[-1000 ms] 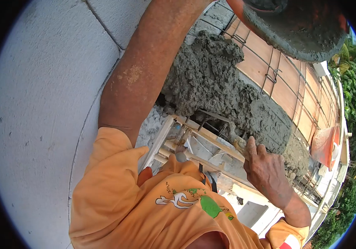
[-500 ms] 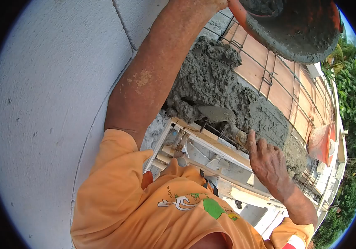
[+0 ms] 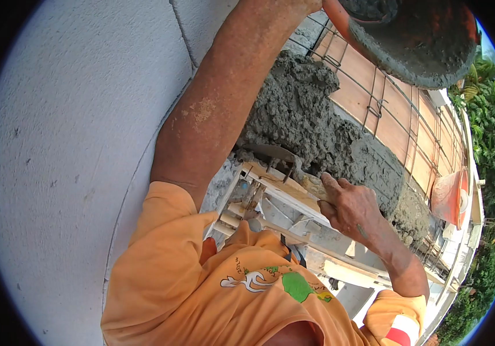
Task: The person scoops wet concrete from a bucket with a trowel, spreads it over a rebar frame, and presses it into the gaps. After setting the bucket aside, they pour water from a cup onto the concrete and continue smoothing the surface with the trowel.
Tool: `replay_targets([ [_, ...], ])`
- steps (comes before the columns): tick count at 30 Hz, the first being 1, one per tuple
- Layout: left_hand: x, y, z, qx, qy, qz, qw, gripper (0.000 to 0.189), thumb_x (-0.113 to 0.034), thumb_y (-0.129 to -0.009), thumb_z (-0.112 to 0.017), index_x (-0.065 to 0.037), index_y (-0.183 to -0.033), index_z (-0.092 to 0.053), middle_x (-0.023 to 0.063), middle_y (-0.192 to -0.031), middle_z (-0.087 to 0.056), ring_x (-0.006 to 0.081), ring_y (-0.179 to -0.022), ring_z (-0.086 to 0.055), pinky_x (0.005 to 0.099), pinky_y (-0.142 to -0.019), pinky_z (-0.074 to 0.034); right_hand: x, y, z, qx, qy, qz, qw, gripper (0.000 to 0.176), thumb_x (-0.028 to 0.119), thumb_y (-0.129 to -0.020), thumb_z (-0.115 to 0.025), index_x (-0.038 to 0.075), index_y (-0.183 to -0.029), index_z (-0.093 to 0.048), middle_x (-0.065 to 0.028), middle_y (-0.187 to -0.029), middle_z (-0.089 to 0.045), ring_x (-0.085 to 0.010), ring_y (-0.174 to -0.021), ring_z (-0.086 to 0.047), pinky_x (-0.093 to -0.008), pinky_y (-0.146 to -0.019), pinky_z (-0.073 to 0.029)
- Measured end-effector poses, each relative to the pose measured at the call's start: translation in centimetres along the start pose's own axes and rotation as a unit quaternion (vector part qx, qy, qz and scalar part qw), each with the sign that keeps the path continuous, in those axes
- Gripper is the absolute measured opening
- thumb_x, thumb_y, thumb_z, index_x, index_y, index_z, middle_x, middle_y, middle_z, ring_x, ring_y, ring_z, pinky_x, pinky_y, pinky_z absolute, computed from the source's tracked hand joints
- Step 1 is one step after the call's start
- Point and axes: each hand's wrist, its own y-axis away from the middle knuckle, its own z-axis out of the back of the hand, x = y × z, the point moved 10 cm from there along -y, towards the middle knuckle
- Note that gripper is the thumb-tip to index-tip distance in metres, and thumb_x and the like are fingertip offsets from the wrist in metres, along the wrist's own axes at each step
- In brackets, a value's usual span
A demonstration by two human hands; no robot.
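My left arm reaches up to the top edge, where my left hand (image 3: 312, 5), mostly cut off, grips the rim of a tilted orange bucket (image 3: 409, 52) coated inside with wet concrete. My right hand (image 3: 352, 209) is closed around the handle of a trowel (image 3: 273, 151). The trowel's blade lies at the near edge of a heap of wet grey concrete (image 3: 311, 109), beside short steel bars. This heap spreads along the form between the wooden edge and the plywood panel.
A pale block wall (image 3: 74, 161) fills the left side. Steel reinforcing bars (image 3: 377, 106) run over a plywood panel (image 3: 394, 127). Another orange bucket (image 3: 450, 198) stands farther right. Timber framing (image 3: 299, 199) lies below the concrete, and green trees (image 3: 489, 115) stand beyond.
My right hand and the trowel have moved left and toward me; the blade has shifted from the concrete to its near edge and tilted. The bucket has barely moved.
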Motion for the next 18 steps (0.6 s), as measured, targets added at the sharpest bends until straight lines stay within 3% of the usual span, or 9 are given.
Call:
replay_targets([
  [2, -0.4, -0.5, -0.5, 0.052, 0.008, -0.036, 0.998, 0.034, -0.003, -0.088, -0.063, 0.008, -0.120, -0.059, 0.0141, -0.108, -0.065, 0.0218, -0.100, -0.060, 0.0335, -0.093, -0.048, 0.2, 0.5, 3.0, -0.041, -0.002, -0.010, 0.999, 0.049, 0.016, -0.084, -0.065, -0.005, -0.126, -0.052, -0.0182, -0.082, -0.064, -0.0374, -0.064, -0.066, -0.0492, -0.055, -0.053],
  [3, -0.8, 0.0, -0.5, 0.002, -0.008, -0.011, 1.000, 0.034, -0.003, -0.088, -0.062, 0.009, -0.120, -0.059, 0.0142, -0.108, -0.065, 0.0219, -0.099, -0.061, 0.0332, -0.092, -0.048, -0.1, 0.4, 3.7, -0.040, -0.003, -0.008, 0.999, 0.049, 0.016, -0.084, -0.065, -0.005, -0.126, -0.052, -0.0182, -0.082, -0.064, -0.0374, -0.064, -0.066, -0.0492, -0.055, -0.053],
  [5, -0.6, 0.4, 0.2, -0.044, -0.023, 0.018, 0.999, 0.034, -0.002, -0.088, -0.062, 0.009, -0.120, -0.058, 0.0143, -0.108, -0.065, 0.0220, -0.098, -0.061, 0.0328, -0.090, -0.049, -1.9, 0.0, 7.1, -0.156, -0.018, -0.018, 0.987, 0.048, 0.016, -0.084, -0.065, -0.004, -0.126, -0.051, -0.0195, -0.085, -0.065, -0.0382, -0.065, -0.066, -0.0492, -0.057, -0.054],
  [6, -0.6, 0.4, -0.3, 0.022, 0.026, 0.015, 0.999, 0.033, -0.002, -0.089, -0.062, 0.009, -0.120, -0.058, 0.0144, -0.108, -0.065, 0.0221, -0.097, -0.062, 0.0328, -0.090, -0.049, -2.7, -1.5, 6.9, -0.161, -0.022, -0.024, 0.986, 0.048, 0.016, -0.084, -0.065, -0.004, -0.126, -0.051, -0.0195, -0.085, -0.065, -0.0382, -0.065, -0.066, -0.0492, -0.057, -0.054],
  [7, -0.6, 0.4, -1.1, 0.087, 0.074, 0.013, 0.993, 0.033, -0.002, -0.089, -0.062, 0.009, -0.120, -0.058, 0.0145, -0.109, -0.065, 0.0222, -0.097, -0.062, 0.0328, -0.089, -0.050, -3.5, -3.9, 5.3, -0.123, -0.014, -0.026, 0.992, 0.051, 0.014, -0.084, -0.064, -0.005, -0.128, -0.051, -0.0206, -0.083, -0.064, -0.0400, -0.068, -0.066, -0.0490, -0.059, -0.053],
  [9, -0.5, 0.1, -0.9, 0.064, 0.021, -0.014, 0.998, 0.033, -0.002, -0.089, -0.062, 0.008, -0.121, -0.058, 0.0146, -0.109, -0.065, 0.0222, -0.097, -0.062, 0.0330, -0.089, -0.050, -3.0, -5.7, 2.0, -0.086, -0.014, -0.029, 0.996, 0.053, 0.013, -0.083, -0.063, -0.006, -0.131, -0.050, -0.0216, -0.082, -0.063, -0.0418, -0.070, -0.065, -0.0487, -0.062, -0.053],
  [11, -0.5, -0.5, -0.7, 0.059, -0.035, -0.062, 0.996, 0.032, -0.003, -0.090, -0.062, 0.007, -0.120, -0.059, 0.0148, -0.109, -0.065, 0.0226, -0.098, -0.063, 0.0344, -0.089, -0.050, -1.2, -5.7, -0.2, -0.065, 0.018, -0.016, 0.998, 0.055, 0.006, -0.081, -0.061, -0.015, -0.129, -0.047, -0.0240, -0.084, -0.064, -0.0377, -0.066, -0.068, -0.0460, -0.055, -0.054],
  [14, -0.5, 0.4, -1.8, 0.149, 0.068, 0.019, 0.986, 0.030, -0.005, -0.091, -0.061, 0.007, -0.118, -0.059, 0.0149, -0.109, -0.065, 0.0233, -0.098, -0.063, 0.0353, -0.089, -0.050, 0.3, -3.3, 0.4, -0.043, 0.061, -0.023, 0.997, 0.058, 0.003, -0.078, -0.061, -0.021, -0.128, -0.045, -0.0240, -0.082, -0.064, -0.0348, -0.065, -0.069, -0.0426, -0.054, -0.055],
  [18, -0.3, 0.7, -1.6, 0.122, 0.010, -0.017, 0.992, 0.029, -0.005, -0.092, -0.060, 0.006, -0.118, -0.058, 0.0142, -0.110, -0.064, 0.0242, -0.098, -0.063, 0.0367, -0.090, -0.050, 2.8, -3.9, 0.3, -0.080, 0.068, 0.023, 0.994, 0.059, 0.002, -0.076, -0.062, -0.021, -0.128, -0.047, -0.0214, -0.083, -0.062, -0.0284, -0.062, -0.069, -0.0372, -0.049, -0.054],
])
